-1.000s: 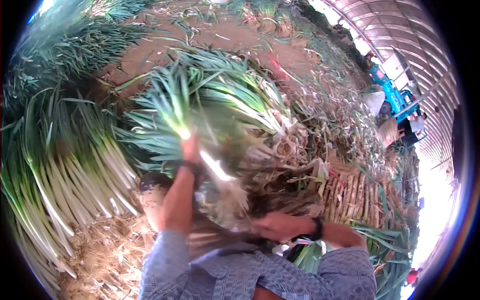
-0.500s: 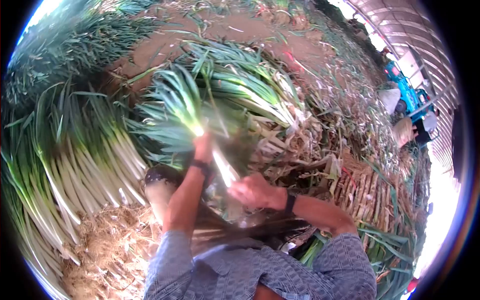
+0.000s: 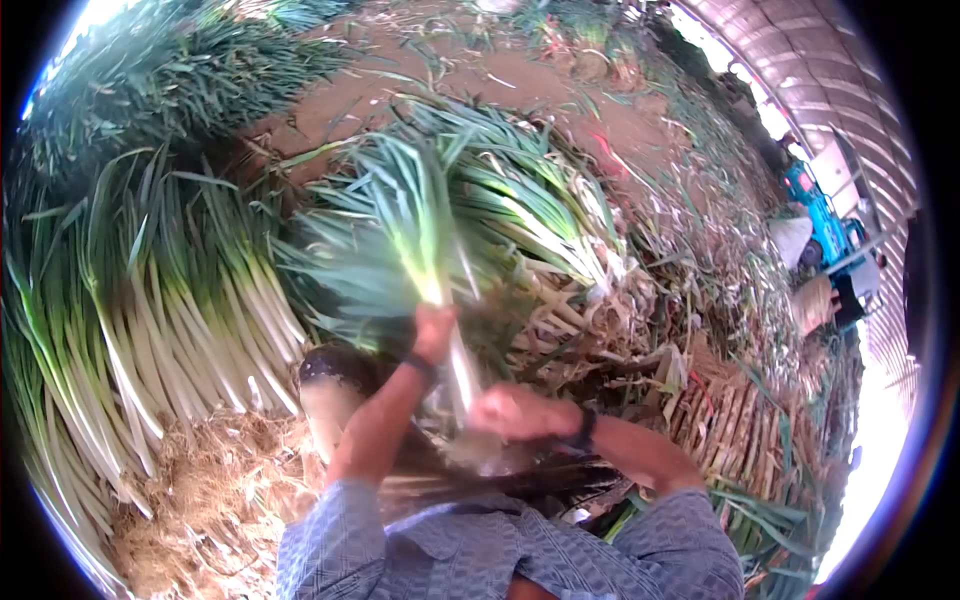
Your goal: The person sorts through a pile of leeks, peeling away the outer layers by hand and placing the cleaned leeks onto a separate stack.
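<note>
My left hand (image 3: 435,330) is closed around a green onion (image 3: 463,375) just below its leaves. The leafy top fans away from me, and the white stalk slants toward my body. At the stalk's lower end, my right hand (image 3: 520,412) is closed with curled fingers against it, blurred by motion. The root end is smeared, so its detail cannot be made out. Beyond my hands lies a pile of green onions (image 3: 540,215), leaves pointing away to the left.
On the left a long row of green onions (image 3: 190,340) lies with roots toward straw-like debris (image 3: 200,500). A dark-topped boot or knee (image 3: 335,375) is beside my left forearm. Stripped scraps (image 3: 640,330) cover the right side. A blue vehicle (image 3: 825,225) stands far right.
Both hands and the green onion have shifted slightly right and nearer my body in view. The stalk is more upright. The whole scene has shifted slightly too.
</note>
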The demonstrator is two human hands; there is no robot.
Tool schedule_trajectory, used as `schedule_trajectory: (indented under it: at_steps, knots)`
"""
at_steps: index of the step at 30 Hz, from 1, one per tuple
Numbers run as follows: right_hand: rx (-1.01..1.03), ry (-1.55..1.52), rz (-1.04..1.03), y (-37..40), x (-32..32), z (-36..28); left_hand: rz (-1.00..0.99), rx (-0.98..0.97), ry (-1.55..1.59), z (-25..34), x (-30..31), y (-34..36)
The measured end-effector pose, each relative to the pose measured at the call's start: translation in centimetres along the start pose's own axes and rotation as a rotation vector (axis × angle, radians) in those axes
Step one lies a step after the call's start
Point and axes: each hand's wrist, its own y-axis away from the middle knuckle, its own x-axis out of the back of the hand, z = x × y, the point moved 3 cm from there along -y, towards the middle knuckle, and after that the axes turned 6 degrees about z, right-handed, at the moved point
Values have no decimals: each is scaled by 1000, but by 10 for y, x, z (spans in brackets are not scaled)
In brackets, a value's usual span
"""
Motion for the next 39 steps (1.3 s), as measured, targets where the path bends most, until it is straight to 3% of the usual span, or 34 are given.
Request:
schedule_trajectory:
  at_steps: [1,3,5,6,7,8,9,10,11,12,14,15,16,18,19,20,22,24,27,29,30,31,33,37,39]
  knots:
    - [33,-159,-84,18,-25,13,38,50,49,-3,5,-3]
    - [118,258,-115,49,-15,-2,10,162,139,46,4,16]
    - [-106,63,100,58,21,34,-231,67,110,67,1,30]
    - [-105,-82,332,57,37,57,-322,-27,114,68,0,40]
    - [-282,-277,405,53,52,66,-395,-85,69,73,-1,50]
    - [-299,-347,468,45,68,71,-466,-147,28,78,-1,59]
    - [-419,-535,614,37,79,49,-477,-113,275,95,-5,77]
    - [-418,-719,668,27,78,50,-525,-125,35,146,-6,97]
    - [-412,-901,716,16,76,57,-552,-138,102,160,-10,109]
    - [-293,-978,737,1,73,68,-580,-149,169,173,-14,121]
    - [-110,-1019,826,-29,64,68,-615,-184,-298,207,-14,146]
    - [-166,-1160,885,-26,56,58,-611,-197,-660,213,-12,153]
    - [15,-989,930,-23,47,61,-599,-365,-710,227,-7,162]
    - [105,-1009,974,-18,20,86,-568,-692,-807,242,7,182]
    - [152,-1018,995,-16,6,97,-652,-575,-589,213,16,183]
    - [157,-809,1060,-5,-2,96,-716,-451,-374,162,31,180]
    - [-75,-1620,1034,1,-8,68,-682,-619,-500,179,50,210]
    - [-149,-1606,1060,10,-22,68,-671,-596,-602,186,63,231]
    - [-210,-1561,1094,19,-37,70,-650,-375,-603,174,71,258]
    - [-113,-1324,1172,19,-32,59,-607,-152,-492,155,72,262]
    - [-51,-1259,1100,18,-23,39,-564,-115,-457,151,74,262]
    - [-79,-1223,1081,11,-12,14,-452,-490,-436,148,77,267]
    - [120,-1110,1058,-17,13,-33,-362,-234,-568,218,87,261]
    - [496,-619,520,-70,41,-224,-85,-488,-338,338,187,233]
    - [735,-188,356,-95,32,-237,150,-622,-325,406,274,226]
